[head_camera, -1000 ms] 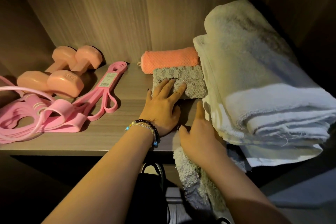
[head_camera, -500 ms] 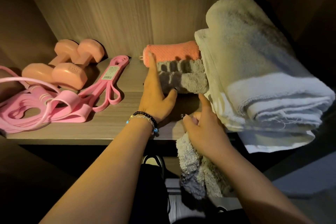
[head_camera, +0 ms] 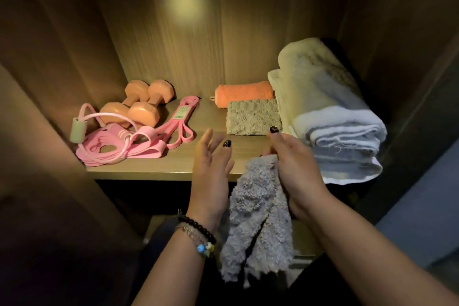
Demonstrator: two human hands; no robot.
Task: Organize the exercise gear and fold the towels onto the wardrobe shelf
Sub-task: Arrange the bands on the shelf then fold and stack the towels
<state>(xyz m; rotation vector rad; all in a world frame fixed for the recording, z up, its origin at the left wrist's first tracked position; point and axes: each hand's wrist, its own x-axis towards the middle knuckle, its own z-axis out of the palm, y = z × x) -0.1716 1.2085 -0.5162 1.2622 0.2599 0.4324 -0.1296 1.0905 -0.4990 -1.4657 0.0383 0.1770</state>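
Head view: the left hand (head_camera: 211,166) is hovering at the front edge of the wooden wardrobe shelf (head_camera: 154,166), palm turned rightward, fingers straight and spread, holding nothing. The right hand (head_camera: 295,164) is curling its fingers round the top of a fluffy grey towel (head_camera: 255,221), which is hanging below the shelf edge with its long axis running downward. On the shelf, a folded grey-green textured towel (head_camera: 253,117) is lying flat in front of a rolled orange towel (head_camera: 244,94) whose axis is running left to right; a large folded cream towel (head_camera: 330,112) is sitting just beside both. Two peach dumbbells (head_camera: 139,107) and pink resistance bands (head_camera: 129,144) are lying at left.
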